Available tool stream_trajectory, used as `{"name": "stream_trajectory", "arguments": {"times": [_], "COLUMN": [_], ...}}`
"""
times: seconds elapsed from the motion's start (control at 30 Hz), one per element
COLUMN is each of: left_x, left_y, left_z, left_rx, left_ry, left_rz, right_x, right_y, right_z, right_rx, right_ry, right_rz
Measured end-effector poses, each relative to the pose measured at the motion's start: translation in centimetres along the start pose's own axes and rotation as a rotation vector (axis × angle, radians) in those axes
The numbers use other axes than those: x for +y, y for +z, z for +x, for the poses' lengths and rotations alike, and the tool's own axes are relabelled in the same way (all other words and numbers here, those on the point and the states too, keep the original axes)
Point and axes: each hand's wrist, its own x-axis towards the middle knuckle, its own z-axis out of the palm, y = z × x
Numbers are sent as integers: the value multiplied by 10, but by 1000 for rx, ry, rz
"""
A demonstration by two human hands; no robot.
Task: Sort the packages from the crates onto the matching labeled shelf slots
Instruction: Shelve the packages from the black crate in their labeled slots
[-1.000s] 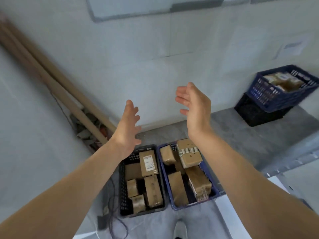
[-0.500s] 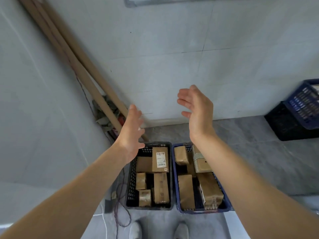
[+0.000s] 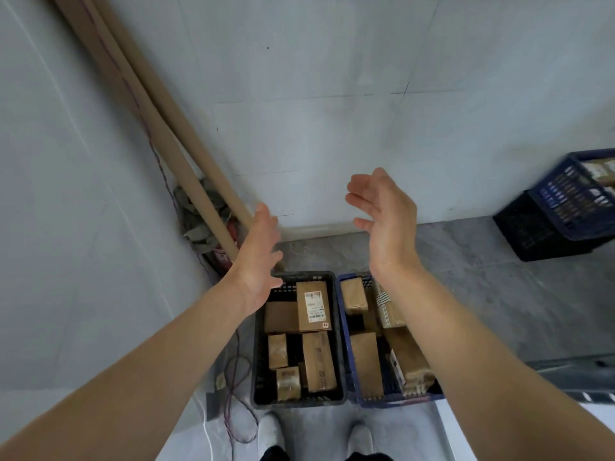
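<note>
On the floor by my feet stand a black crate [image 3: 259, 367] and a blue crate [image 3: 343, 344], side by side, each with several brown cardboard packages. One package with a white label [image 3: 312, 306] lies at the black crate's far end. My left hand [image 3: 258, 257] and my right hand [image 3: 387, 217] are raised above the crates, palms facing each other, fingers relaxed, holding nothing. My right forearm covers part of the blue crate's packages. No shelf is in sight.
Long cardboard tubes [image 3: 156, 128] lean in the left corner with thin cables [image 3: 233, 377] trailing on the floor. At the right edge a blue crate of packages [image 3: 572, 201] sits on a black crate [image 3: 532, 234]. White walls ahead and to the left.
The view has swung left and down, so the crates sit straight below me and my feet show. Both hands stay raised and empty, slightly wider apart.
</note>
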Motion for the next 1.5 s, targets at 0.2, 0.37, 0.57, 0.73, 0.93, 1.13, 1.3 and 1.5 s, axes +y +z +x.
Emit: {"name": "stream_trajectory", "arguments": {"times": [0.2, 0.37, 0.57, 0.73, 0.93, 1.13, 1.3, 1.5], "left_x": [-18, -47, -118, -191, -284, -376, -452, -517], "left_y": [-21, -30, -46, -58, -78, -98, -121, -139], "left_z": [11, 25, 55, 86, 138, 198, 251, 310], "left_rx": [22, 82, 167, 228, 284, 319, 378, 377], "left_ry": [-63, -126, -270, -392, -482, -574, -623, -601], "left_rz": [-10, -20, -43, -66, -76, -29, 48, 90], "right_x": [37, 81, 162, 250, 367, 490, 581, 674], "right_y": [18, 21, 13, -2, -12, -14, -7, 7], "right_z": [-6, -1, 11, 15, 22, 30, 41, 59], "right_rx": [-31, -90, -115, -164, -221, -292, -332, -356], "right_ry": [79, 162, 339, 504, 601, 722, 870, 1027], "right_rz": [-12, -47, -39, -55, -130, -285, -365, -351]}}
